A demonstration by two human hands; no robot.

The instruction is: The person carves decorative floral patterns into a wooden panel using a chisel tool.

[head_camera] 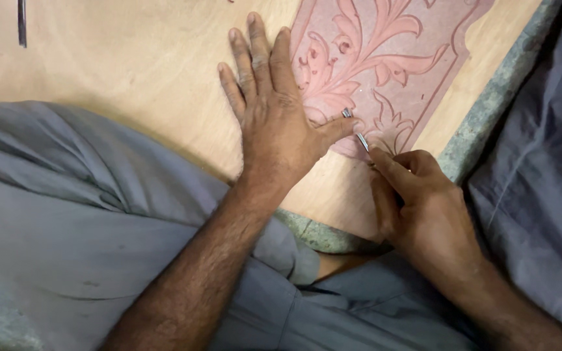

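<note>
The fingers (385, 166) of the right hand (424, 208) are pinching together on a thin metal carving tool (356, 133), its tip resting on the pink carved panel (385, 58) of leaf scrolls. The left hand (274, 110) is lying flat, fingers (255, 52) spread slightly apart on the pale wooden board (131, 65), its thumb seemingly pressing against the tool's shaft. Grey trousers (66, 214) are flanking the board, and a dark slim object (21, 23) is lying far left.

Smooth wood board (131, 71), shiny metal tool (361, 140)
</note>
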